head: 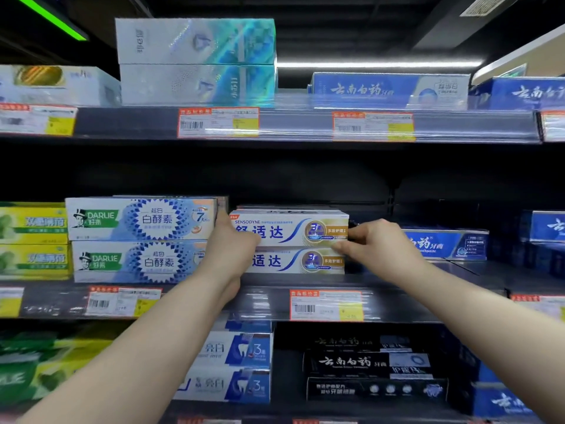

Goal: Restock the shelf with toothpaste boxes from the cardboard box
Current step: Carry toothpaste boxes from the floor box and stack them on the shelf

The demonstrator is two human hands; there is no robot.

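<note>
Two white Sensodyne toothpaste boxes lie stacked on the middle shelf [263,301]. The upper Sensodyne box [290,229] rests on the lower Sensodyne box [293,261]. My left hand [232,243] grips the left ends of the stack, covering part of the print. My right hand [376,243] holds the right ends, fingers curled around the corner. The cardboard box is not in view.
Two stacked Darlie boxes [140,240] sit directly left of the stack, almost touching my left hand. Blue boxes [446,244] lie to the right past a dark gap. More toothpaste fills the upper shelf [195,62] and the lower shelf [367,368].
</note>
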